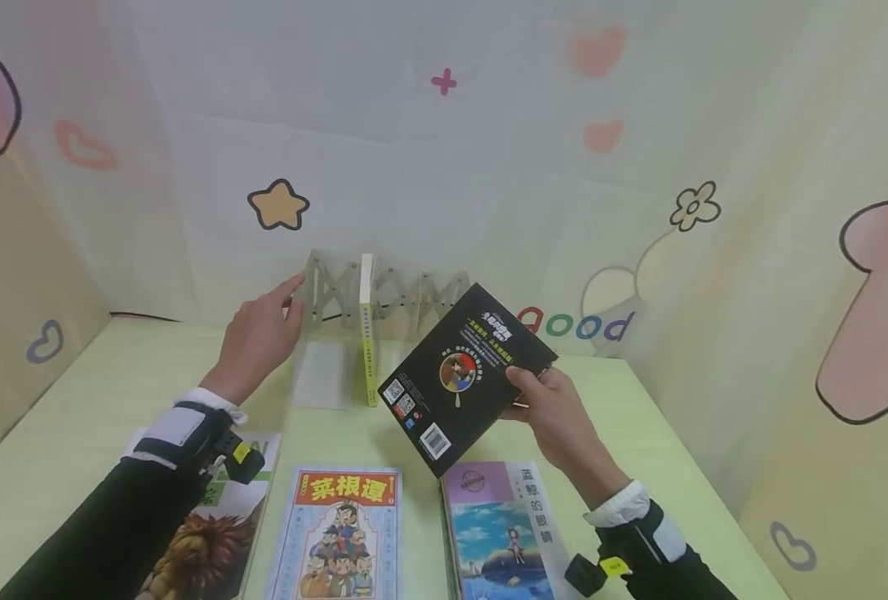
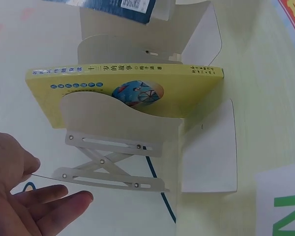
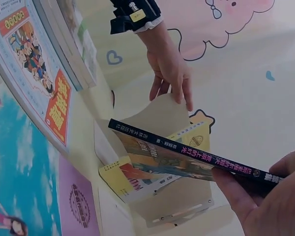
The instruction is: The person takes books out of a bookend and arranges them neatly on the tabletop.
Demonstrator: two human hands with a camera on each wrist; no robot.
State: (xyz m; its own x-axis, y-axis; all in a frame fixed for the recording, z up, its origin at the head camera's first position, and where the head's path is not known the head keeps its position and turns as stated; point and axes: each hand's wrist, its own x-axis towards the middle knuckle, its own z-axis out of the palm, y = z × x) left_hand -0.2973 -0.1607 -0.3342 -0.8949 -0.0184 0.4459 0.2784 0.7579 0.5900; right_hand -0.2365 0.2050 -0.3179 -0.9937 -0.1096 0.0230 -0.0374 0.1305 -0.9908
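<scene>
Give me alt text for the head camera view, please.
A right hand holds a black book tilted above a pale green table, while the left hand touches an expanding book rack holding one yellow book. Three books lie flat in front.

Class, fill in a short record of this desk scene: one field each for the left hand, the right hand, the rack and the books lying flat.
Left hand: fingers straight, touching the rack's left end
Right hand: grips black book, tilted above the desk
Rack: expanding bookstand, holds one upright yellow book
Flat books: three at the near edge of the desk
</scene>
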